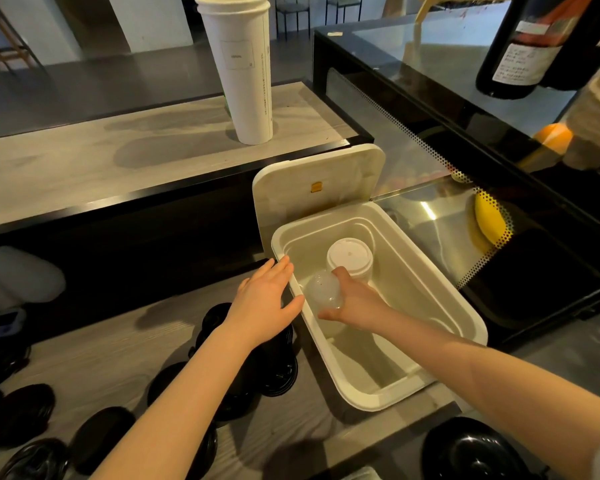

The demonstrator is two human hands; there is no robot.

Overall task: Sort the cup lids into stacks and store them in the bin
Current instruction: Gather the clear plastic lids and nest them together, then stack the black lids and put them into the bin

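We should lower the stack of clear domed plastic lids level, just beside the stack of white flat lids, so neither tips. The clear lids look translucent and nested, inside the white rectangular plastic bin. Right hand grips them; left hand rests straight-fingered on the rim.

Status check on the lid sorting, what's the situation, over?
Left hand open, resting on bin rim. Right hand holds clear lids inside bin, beside white lid stack. Black lids wait on counter; nothing blocking.
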